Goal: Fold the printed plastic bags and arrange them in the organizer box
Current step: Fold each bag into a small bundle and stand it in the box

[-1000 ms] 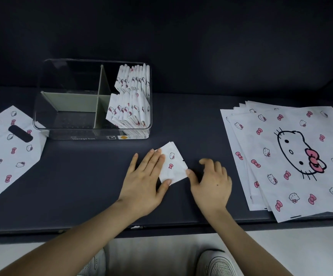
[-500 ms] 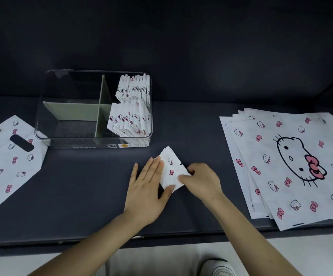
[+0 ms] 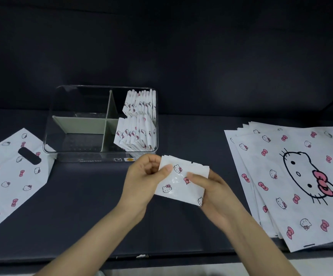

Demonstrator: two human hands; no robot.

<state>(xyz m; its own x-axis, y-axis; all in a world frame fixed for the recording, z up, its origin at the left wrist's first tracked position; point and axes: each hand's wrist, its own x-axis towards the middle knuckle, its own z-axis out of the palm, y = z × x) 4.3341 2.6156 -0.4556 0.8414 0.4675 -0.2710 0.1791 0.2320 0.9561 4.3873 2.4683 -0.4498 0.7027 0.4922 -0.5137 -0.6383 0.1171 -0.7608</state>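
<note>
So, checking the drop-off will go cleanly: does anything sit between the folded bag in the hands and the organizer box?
Nothing visible does. Left hand and right hand hold the folded bag in front of the organizer box; only its near wall lies between. The right compartments hold stored bags.

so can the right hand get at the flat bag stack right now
Likely yes: the stack lies uncovered beside the right hand, nothing between. But that hand holds the folded bag, so it must let go first.

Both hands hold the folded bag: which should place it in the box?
Left, probably: the left hand pinches the folded white printed bag nearer the clear divided box, whose left compartments are empty.
</note>
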